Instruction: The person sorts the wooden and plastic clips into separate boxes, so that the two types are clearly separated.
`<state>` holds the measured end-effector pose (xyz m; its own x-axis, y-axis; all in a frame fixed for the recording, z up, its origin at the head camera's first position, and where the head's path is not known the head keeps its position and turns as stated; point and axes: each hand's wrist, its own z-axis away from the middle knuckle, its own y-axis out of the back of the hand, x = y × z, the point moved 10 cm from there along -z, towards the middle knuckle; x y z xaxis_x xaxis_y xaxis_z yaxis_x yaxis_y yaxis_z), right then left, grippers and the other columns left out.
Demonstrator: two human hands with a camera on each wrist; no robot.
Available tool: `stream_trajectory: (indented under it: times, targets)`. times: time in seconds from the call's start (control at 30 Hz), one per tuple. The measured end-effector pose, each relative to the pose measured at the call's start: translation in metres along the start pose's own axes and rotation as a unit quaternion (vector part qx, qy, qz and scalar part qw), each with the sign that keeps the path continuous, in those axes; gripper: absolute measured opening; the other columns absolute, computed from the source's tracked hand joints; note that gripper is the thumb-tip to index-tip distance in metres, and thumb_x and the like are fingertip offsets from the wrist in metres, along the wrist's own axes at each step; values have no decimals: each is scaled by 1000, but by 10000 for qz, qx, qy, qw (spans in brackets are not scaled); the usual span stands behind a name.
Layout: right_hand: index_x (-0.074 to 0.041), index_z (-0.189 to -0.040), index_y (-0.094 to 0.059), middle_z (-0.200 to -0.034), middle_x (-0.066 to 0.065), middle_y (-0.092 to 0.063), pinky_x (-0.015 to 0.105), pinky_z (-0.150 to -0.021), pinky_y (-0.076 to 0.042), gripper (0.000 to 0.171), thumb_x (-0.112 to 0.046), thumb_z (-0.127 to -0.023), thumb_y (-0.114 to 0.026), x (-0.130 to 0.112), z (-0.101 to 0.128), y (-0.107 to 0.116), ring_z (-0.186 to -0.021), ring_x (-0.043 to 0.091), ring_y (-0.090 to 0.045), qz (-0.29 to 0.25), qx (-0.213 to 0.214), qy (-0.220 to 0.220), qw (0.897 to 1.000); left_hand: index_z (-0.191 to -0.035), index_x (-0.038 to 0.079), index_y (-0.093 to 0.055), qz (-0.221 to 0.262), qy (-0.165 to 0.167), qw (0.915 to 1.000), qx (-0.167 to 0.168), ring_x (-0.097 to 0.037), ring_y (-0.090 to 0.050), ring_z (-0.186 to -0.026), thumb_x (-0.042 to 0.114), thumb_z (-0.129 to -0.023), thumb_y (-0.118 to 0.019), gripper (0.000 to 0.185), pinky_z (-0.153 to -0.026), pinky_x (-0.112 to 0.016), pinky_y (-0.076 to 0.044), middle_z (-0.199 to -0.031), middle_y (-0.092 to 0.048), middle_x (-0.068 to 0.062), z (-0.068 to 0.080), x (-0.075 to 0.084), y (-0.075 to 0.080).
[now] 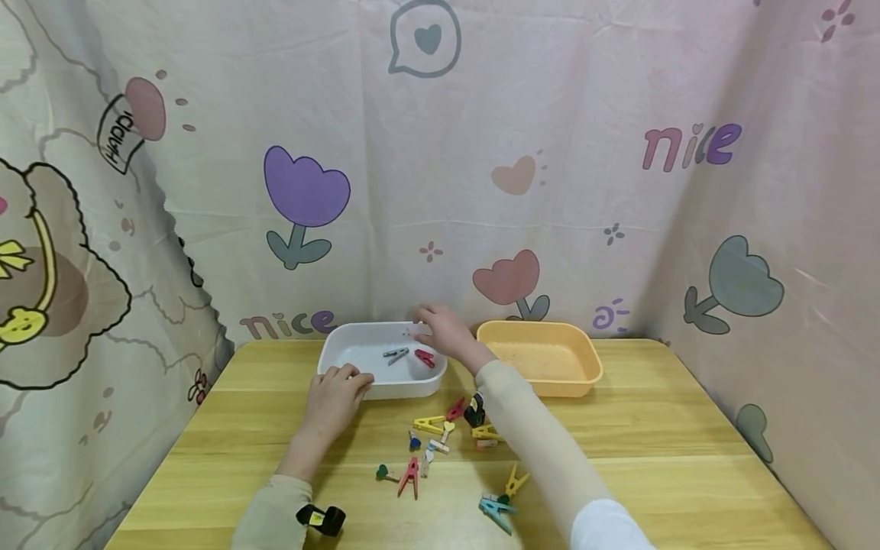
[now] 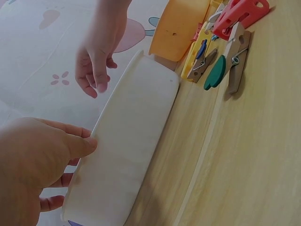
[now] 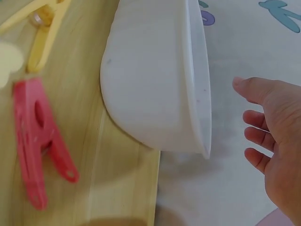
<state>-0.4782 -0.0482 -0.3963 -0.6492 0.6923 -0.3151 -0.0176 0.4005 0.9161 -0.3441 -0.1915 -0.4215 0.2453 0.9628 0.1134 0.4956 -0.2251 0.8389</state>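
Note:
A white plastic basin (image 1: pixel 406 389) stands at the back of the table with a grey clothespin (image 1: pixel 396 354) and a red clothespin (image 1: pixel 425 357) in it. My left hand (image 1: pixel 335 397) holds its front rim near the left corner. The thumb (image 2: pixel 82 146) lies outside the wall and the fingers reach over the rim. Above the right end of the basin is my right hand (image 1: pixel 443 332), with nothing between its spread, slightly bent fingers (image 3: pixel 257 136).
An orange basin (image 1: pixel 543 388) stands to the right of the white one. Several clothespins lie in front, among them a pink one (image 1: pixel 409 480), a yellow one (image 1: pixel 429 425), a light blue one (image 1: pixel 496 513) and a wooden one with a green heart (image 2: pixel 215 75). A patterned curtain (image 1: pixel 440 153) hangs behind.

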Motion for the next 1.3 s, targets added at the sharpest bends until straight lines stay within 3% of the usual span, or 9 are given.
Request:
stream_trajectory:
  times: [0.23, 0.43, 1.0, 1.3]
  targets:
    - [-10, -113, -64, -116, 7, -62, 40, -97, -47, 28, -25, -91, -69, -7, 16, 15, -110, 25, -56, 445, 255, 499, 9974, -98, 22, -75, -6, -22, 10000, 18, -27, -60, -86, 23, -87, -73, 11, -72, -43, -43, -94, -67, -2, 0, 1, 2]
    - [-8, -110, -65, -111, 9, -62, 40, -91, -48, 26, -22, -89, -72, -9, 33, 28, -102, 25, -56, 506, 495, 845, 9939, -100, 23, -75, 8, 11, 9999, -101, -27, -60, -88, 24, -88, -71, 12, -74, -44, -44, -96, -68, -2, 1, 0, 1]
    - [-11, -108, -67, -105, 5, -60, 39, -90, -48, 26, -22, -86, -75, 13, 96, 44, -100, 22, -56, 610, 816, 838, 9913, -101, 23, -74, 61, 37, 9998, -179, -27, -60, -89, 26, -90, -69, 13, -76, -44, -44, -97, -67, -1, 1, 0, 0]
    - [-7, -103, -68, -99, 6, -61, 41, -87, -47, 25, -19, -83, -77, 24, 133, 55, -95, 24, -56, 517, 1369, 1071, 9834, -101, 24, -75, 47, 35, 9999, -126, -27, -61, -89, 26, -90, -69, 12, -75, -44, -44, -96, -67, -1, 2, 0, 1]
